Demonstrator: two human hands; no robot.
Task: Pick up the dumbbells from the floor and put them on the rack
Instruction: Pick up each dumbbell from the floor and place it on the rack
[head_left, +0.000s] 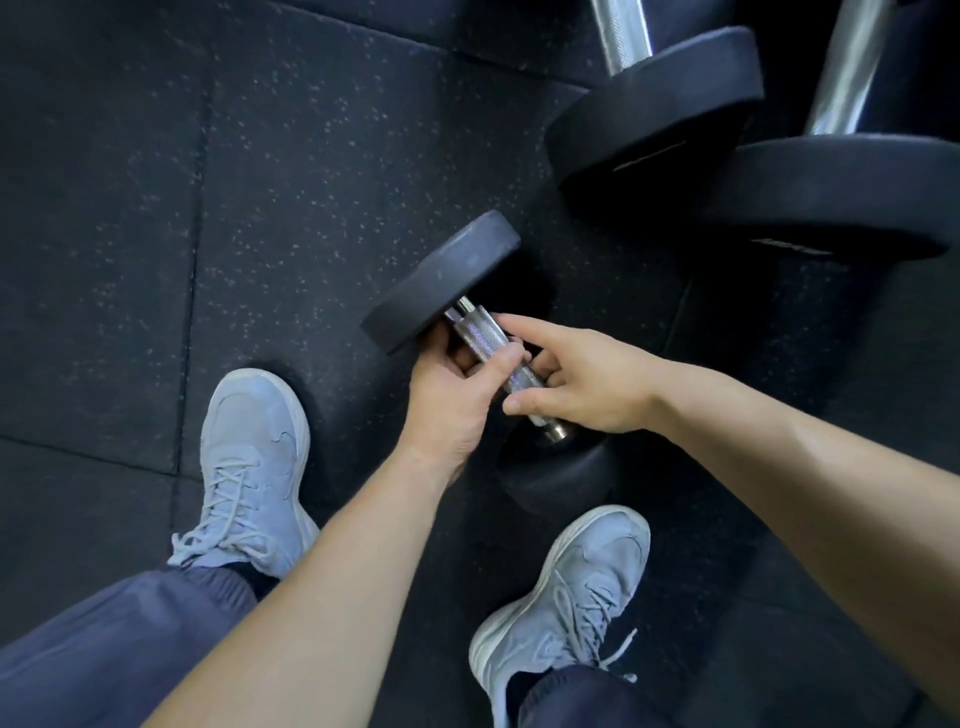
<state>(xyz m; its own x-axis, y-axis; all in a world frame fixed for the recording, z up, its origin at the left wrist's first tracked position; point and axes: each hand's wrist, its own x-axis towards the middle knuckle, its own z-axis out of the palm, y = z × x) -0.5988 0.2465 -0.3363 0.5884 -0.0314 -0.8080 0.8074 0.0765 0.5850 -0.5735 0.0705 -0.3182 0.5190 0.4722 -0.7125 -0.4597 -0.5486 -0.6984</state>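
Dark rubber floor (156, 260) tiles flecked with pale specks fill the view, and the dumbbell (441, 283) I am after sits in the middle of them, just ahead of my two pale shoes (249, 457). Its long axis runs on a slant: the far head (467, 244) is up and to the left, the near head (556, 483) is low and to the right between my feet, and the knurled chrome handle (480, 338) joins them. My left grip (452, 400) comes in from the left side of that axis and is wrapped on the handle's upper half, fingers curled beneath and thumb laid over the top. My right grip (576, 384) comes across from the right and holds the lower half more loosely, thumb on one side, fingers on the other, the forefinger stretched along the chrome. Both grips sit on the bar side by side, touching, with the left nearer the far head. I cannot tell whether the near head is clear of the floor. Two larger dumbbells (660, 104) lie off to the upper right, near the far head's side. No rack is in sight, so I judge the lift should come straight up across the axis, keeping both heads level, before I turn to find it.
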